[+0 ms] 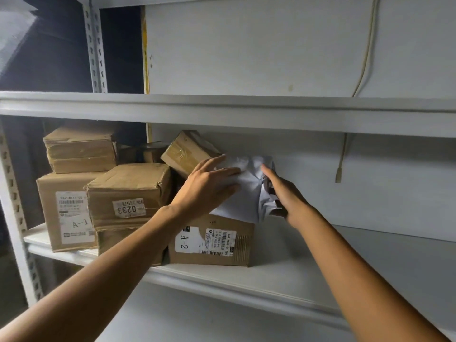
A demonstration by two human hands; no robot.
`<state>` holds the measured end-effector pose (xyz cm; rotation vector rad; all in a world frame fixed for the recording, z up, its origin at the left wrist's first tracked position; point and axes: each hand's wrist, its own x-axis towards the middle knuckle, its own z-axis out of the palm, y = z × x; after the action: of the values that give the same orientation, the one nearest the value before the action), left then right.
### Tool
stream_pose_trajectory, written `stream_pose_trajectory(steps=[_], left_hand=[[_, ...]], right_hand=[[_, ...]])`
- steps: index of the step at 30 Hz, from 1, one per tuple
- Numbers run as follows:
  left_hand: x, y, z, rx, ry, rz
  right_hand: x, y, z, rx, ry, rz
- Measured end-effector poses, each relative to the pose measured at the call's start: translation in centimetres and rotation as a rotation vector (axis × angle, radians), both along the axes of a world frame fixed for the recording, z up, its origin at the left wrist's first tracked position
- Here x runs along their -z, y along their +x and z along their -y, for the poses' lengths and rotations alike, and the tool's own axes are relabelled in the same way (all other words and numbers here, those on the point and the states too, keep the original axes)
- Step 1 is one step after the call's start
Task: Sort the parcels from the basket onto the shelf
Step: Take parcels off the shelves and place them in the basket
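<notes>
Soft parcel (pixel 246 191) atop A-2 box (pixel 212 240)
</notes>
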<state>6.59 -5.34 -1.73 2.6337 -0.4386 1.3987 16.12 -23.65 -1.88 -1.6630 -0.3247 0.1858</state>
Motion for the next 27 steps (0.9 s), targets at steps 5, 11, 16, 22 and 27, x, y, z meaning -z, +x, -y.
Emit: stream_pose_trajectory(steps=[5,11,16,22,27], left_hand=[[0.5,0.2,0.1,-0.062,-0.245,-0.219],[1.0,-1.3,0.3,0.083,-0.271,-0.095],[1.2,-3.0,0.8,0.133,-0.261,-0.091],[1.8,-4.2,2.2,0.229,-0.359,-0.076],[3.1,-4.0,5.2,0.407,-0.642,-0.347]], right_hand=[[0.0,-0.2,-0.8,0.003,0.035,-0.031],[0.4,-1.9,-0.1,-0.023,0.109,0.001],[0.4,-4.0,-0.3,-0.149,0.291,-0.084],[1.8,-6.3,1.6,-0.054,0.415,0.033],[4.2,-8.4,6.2,0.105,0.492,0.147]])
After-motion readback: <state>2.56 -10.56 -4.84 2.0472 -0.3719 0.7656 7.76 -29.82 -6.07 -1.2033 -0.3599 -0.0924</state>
